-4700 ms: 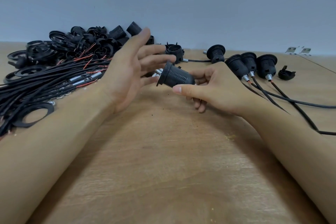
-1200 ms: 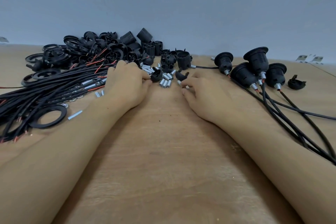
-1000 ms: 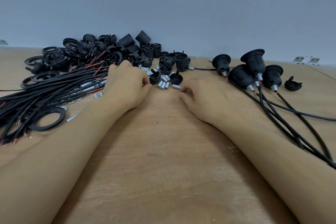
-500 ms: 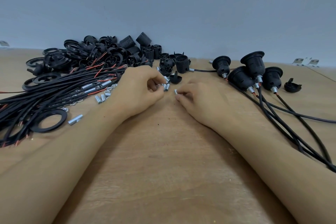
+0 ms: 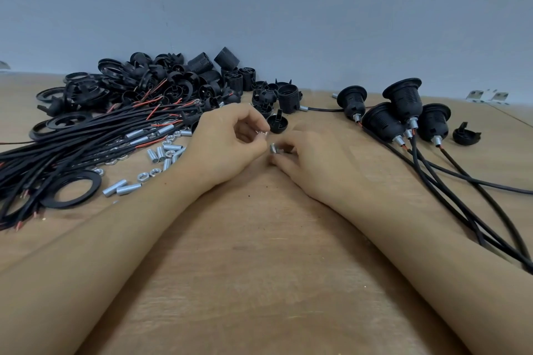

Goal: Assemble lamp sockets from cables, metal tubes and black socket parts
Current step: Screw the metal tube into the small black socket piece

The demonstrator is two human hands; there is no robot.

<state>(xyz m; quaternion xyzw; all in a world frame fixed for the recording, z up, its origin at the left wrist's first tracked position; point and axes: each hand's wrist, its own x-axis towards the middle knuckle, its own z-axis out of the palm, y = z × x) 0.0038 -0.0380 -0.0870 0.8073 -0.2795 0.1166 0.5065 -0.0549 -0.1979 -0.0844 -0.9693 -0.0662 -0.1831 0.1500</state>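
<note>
My right hand (image 5: 314,158) pinches a short metal tube (image 5: 273,149) just above the wooden table (image 5: 259,268), its open end facing left. My left hand (image 5: 227,144) pinches a small shiny metal piece (image 5: 263,132) between thumb and forefinger, close to the tube; I cannot tell whether it is a nut. A black socket cap (image 5: 277,123) lies just behind both hands. Loose metal tubes and nuts (image 5: 164,153) lie left of my left wrist. A bundle of black cables (image 5: 86,144) with red wire ends stretches to the left.
A heap of black socket parts (image 5: 173,81) and rings sits at the back left, with a flat ring (image 5: 70,189) near the cable ends. Several assembled sockets (image 5: 401,115) with cables stand at the right, beside a lone black cap (image 5: 465,134).
Both hands drew back from the pile of parts toward me, each lifting a small metal piece. Their fingertips now meet over the table, uncovering loose tubes and nuts at the left.
</note>
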